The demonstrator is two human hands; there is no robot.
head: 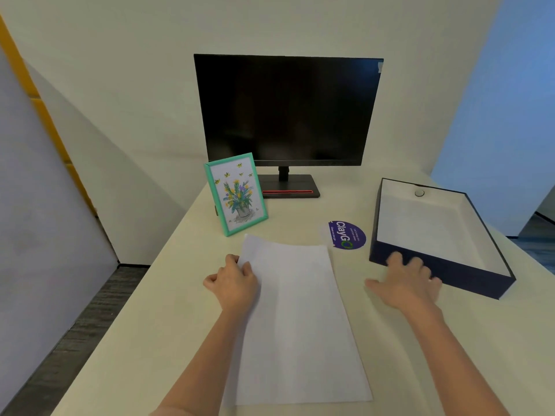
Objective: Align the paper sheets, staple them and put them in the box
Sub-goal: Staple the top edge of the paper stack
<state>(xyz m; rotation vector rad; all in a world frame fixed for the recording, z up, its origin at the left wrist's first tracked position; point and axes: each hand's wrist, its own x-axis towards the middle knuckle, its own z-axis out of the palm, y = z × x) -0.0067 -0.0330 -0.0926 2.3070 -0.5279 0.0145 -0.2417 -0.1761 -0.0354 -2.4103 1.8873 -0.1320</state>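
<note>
White paper sheets (300,319) lie stacked on the cream table, long side running away from me. My left hand (232,283) pinches their far left edge near the corner, thumb and fingers closed on the paper. A shallow dark blue box (444,271) with a white inside stands to the right, open and with nothing in it but a small round fitting on its far wall. My right hand (405,280) rests spread, fingers apart, against the box's near left corner. No stapler is in view.
A black monitor (288,112) on its stand sits at the back. A green-framed flower picture (235,193) leans just beyond the sheets. A purple round sticker (347,235) lies flat between sheets and box. The table's left edge (144,280) drops to grey floor.
</note>
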